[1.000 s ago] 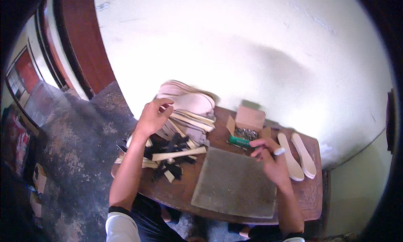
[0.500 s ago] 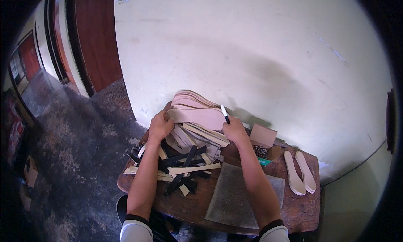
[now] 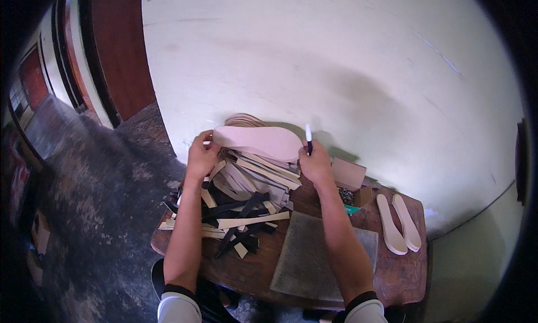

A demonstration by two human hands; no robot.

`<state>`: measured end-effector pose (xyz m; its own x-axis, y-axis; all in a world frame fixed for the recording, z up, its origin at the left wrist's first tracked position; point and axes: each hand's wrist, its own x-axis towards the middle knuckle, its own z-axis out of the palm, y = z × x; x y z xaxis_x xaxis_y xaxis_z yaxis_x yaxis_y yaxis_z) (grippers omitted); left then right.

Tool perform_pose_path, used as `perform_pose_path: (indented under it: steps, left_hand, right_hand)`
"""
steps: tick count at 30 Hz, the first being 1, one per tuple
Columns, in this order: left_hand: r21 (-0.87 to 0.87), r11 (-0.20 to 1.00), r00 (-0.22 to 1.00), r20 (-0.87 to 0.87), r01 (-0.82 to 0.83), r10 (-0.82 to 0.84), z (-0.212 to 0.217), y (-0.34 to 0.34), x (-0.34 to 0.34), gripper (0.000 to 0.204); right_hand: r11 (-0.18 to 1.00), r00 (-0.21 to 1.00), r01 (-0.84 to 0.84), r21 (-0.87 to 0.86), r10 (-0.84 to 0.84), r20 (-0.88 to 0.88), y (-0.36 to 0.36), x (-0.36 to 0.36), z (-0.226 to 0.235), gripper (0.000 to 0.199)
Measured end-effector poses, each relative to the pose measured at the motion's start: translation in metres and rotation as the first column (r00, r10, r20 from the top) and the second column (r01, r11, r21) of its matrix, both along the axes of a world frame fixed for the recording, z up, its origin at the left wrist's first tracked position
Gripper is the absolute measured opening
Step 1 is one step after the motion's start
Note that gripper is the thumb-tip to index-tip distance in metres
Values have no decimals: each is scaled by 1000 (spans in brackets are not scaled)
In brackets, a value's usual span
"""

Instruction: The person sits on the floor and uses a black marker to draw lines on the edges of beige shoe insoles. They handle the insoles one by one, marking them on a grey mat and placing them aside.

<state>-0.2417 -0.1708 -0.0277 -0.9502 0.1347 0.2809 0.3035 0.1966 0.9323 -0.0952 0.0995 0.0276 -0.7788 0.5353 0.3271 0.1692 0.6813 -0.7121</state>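
The left hand is pinching the heel end of a pale pink, flat, sole-shaped insole board, fingers clamped on its edge; the right hand is steadying the toe end while gripping a black-and-white marker pen; the board is resting atop a stack of similar pale soles beneath the fingers; it is looking light, thin, probably semi-stiff, so holding it by both ends should suit.

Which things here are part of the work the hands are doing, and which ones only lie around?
In use:
- left hand and right hand holding the pink insole
- marker in the right hand

Lying about:
- insole stack
- black and tan strips
- grey mat
- two pale insoles
- small cardboard box
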Motion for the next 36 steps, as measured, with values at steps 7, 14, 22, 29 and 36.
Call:
perform_pose_path:
  steps: [7, 14, 22, 29, 36]
  left_hand:
    - [185, 966, 958, 190, 179, -214, 92, 8, 79, 38]
    - [-244, 715, 755, 164, 655, -635, 84, 13, 171, 28]
    - [-303, 240, 347, 376, 922, -859, 43, 32, 261, 35]
    - [-591, 264, 357, 44, 762, -933, 29, 76, 288, 34]
    - [-622, 274, 313, -49, 733, -948, 8, 75, 290, 34]
  right_hand:
    - [938, 991, -130, -321, 112, -75, 18, 91, 43, 26]
    - [913, 995, -71, -403, 91, 33, 45, 224, 30, 22]
    - [934, 920, -47, -354, 178, 349, 67, 323, -6, 21]
    - [985, 924, 0, -174, 66, 376, 63, 331, -6, 23]
    - [752, 985, -69, -656, -54, -165, 39, 328, 20, 55]
